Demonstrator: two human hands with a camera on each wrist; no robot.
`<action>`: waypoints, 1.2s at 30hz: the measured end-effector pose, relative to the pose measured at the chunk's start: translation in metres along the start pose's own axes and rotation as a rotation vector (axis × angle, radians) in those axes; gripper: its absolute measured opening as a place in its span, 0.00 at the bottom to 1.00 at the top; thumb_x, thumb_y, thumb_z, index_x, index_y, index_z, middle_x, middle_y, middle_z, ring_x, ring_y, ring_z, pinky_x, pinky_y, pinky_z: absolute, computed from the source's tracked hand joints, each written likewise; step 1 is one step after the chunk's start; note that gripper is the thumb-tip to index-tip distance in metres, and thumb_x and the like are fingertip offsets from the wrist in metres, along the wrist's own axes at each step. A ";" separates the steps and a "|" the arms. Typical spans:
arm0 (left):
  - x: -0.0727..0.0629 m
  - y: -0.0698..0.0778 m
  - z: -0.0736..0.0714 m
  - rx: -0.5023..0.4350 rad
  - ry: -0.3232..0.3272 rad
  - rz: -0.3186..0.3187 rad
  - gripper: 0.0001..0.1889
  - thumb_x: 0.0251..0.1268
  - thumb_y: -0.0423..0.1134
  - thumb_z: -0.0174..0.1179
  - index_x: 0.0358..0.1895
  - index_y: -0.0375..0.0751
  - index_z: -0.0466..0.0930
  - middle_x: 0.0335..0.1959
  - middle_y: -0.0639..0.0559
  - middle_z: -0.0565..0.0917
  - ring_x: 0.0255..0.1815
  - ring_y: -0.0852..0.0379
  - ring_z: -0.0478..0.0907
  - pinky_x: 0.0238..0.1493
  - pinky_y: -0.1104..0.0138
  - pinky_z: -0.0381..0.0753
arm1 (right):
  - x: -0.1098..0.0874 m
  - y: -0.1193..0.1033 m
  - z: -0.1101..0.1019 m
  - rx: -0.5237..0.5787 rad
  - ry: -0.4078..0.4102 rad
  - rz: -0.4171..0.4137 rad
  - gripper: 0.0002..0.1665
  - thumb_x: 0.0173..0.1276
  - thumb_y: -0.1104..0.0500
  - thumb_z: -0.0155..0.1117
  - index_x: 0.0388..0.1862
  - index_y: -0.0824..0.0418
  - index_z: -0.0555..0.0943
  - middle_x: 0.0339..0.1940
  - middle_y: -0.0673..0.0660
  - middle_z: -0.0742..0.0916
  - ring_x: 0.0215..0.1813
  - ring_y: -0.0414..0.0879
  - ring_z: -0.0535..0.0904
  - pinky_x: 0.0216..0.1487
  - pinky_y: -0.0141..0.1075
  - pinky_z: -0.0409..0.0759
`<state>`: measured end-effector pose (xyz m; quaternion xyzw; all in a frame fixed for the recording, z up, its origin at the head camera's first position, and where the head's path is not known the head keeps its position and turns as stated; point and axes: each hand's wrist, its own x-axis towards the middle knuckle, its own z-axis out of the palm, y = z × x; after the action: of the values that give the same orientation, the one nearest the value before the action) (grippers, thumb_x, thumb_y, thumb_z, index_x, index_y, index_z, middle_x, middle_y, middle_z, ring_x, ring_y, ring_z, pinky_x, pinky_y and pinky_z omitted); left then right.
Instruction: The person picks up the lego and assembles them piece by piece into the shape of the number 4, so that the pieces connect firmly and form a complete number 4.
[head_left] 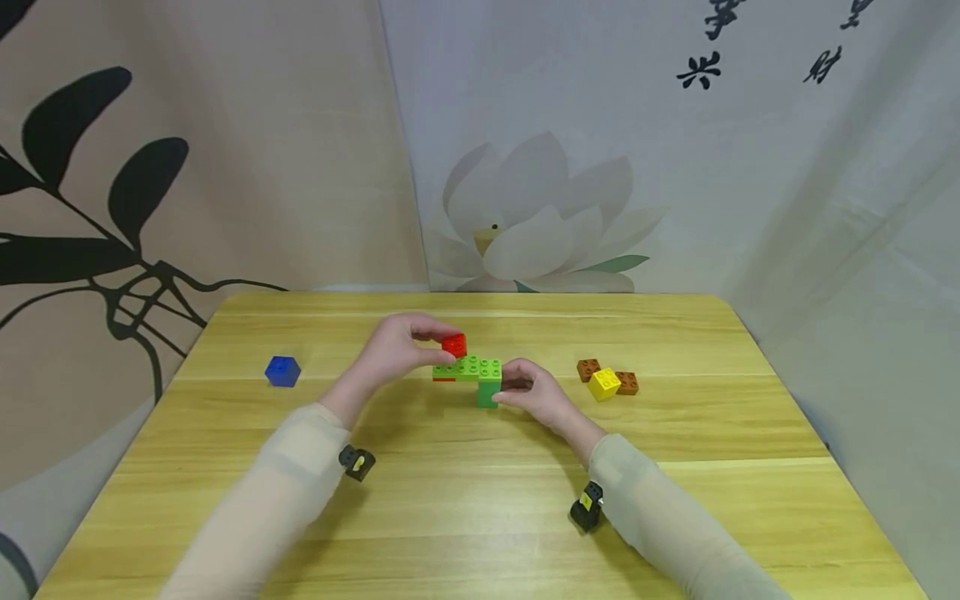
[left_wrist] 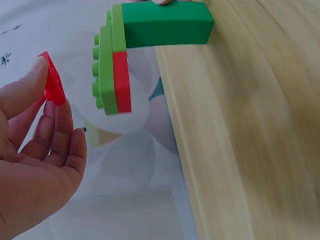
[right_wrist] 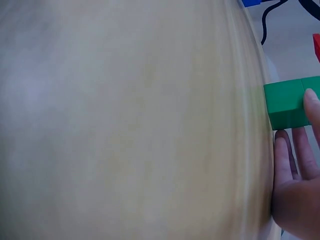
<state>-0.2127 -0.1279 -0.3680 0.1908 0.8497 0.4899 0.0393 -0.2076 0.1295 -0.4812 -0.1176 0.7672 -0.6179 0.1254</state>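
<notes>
The left hand (head_left: pixel 401 346) pinches a small red brick (head_left: pixel 454 344) between its thumb and fingers. The red brick is shiny, hard plastic, and it is up in the air, just above the left end of the light green bricks (head_left: pixel 480 369) and not touching them in the left wrist view. The light green bricks have rows of round bumps on top. Another red piece (left_wrist: pixel 122 82) sits under their left end, smooth and flat on its side. Below their right end is a tall, dark green block (head_left: pixel 488 394) with smooth sides and sharp corners. It stands up straight on the bench (head_left: pixel 480 525). The right hand (head_left: pixel 542 396) pinches the dark green block from the right, thumb in front and fingers behind.

Both arms reach forward and in toward the middle, in pale, soft sleeves (head_left: pixel 270 500). The bench is made of yellow wood with long, wavy stripes. A blue brick (head_left: pixel 282 372), shaped like a cube, sits far off to the left. On the right, a yellow brick (head_left: pixel 604 384) lies close to two brown bricks (head_left: pixel 627 383). Behind the bench hangs a wrinkly cloth (head_left: pixel 300 125) with a big pale flower (head_left: pixel 551 225) on it.
</notes>
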 end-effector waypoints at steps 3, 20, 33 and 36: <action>0.006 0.003 0.005 0.018 -0.025 0.010 0.19 0.52 0.35 0.76 0.50 0.40 0.87 0.45 0.50 0.87 0.49 0.50 0.80 0.55 0.53 0.77 | 0.000 -0.001 0.000 0.002 -0.002 0.004 0.22 0.63 0.65 0.72 0.55 0.65 0.78 0.51 0.58 0.85 0.54 0.53 0.79 0.60 0.44 0.76; 0.021 0.008 0.034 0.026 -0.062 0.005 0.17 0.51 0.33 0.76 0.46 0.42 0.89 0.44 0.52 0.88 0.46 0.52 0.81 0.52 0.59 0.79 | 0.000 0.000 -0.001 0.008 -0.016 0.000 0.22 0.64 0.65 0.72 0.56 0.66 0.77 0.52 0.59 0.84 0.56 0.55 0.78 0.61 0.45 0.75; 0.024 0.008 0.048 0.084 -0.071 -0.009 0.15 0.50 0.34 0.77 0.44 0.42 0.89 0.40 0.54 0.88 0.43 0.54 0.81 0.45 0.62 0.80 | -0.002 -0.001 -0.001 0.015 -0.029 -0.042 0.20 0.64 0.66 0.71 0.54 0.67 0.78 0.51 0.58 0.84 0.54 0.53 0.79 0.58 0.43 0.77; 0.025 0.009 0.049 0.110 -0.082 -0.013 0.15 0.51 0.34 0.77 0.44 0.42 0.89 0.40 0.54 0.88 0.43 0.55 0.80 0.46 0.62 0.80 | -0.007 -0.013 0.000 0.024 -0.033 -0.044 0.20 0.64 0.68 0.70 0.53 0.70 0.77 0.50 0.60 0.84 0.55 0.57 0.79 0.58 0.44 0.77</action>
<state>-0.2207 -0.0751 -0.3830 0.2072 0.8742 0.4340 0.0668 -0.2006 0.1295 -0.4678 -0.1433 0.7548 -0.6276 0.1260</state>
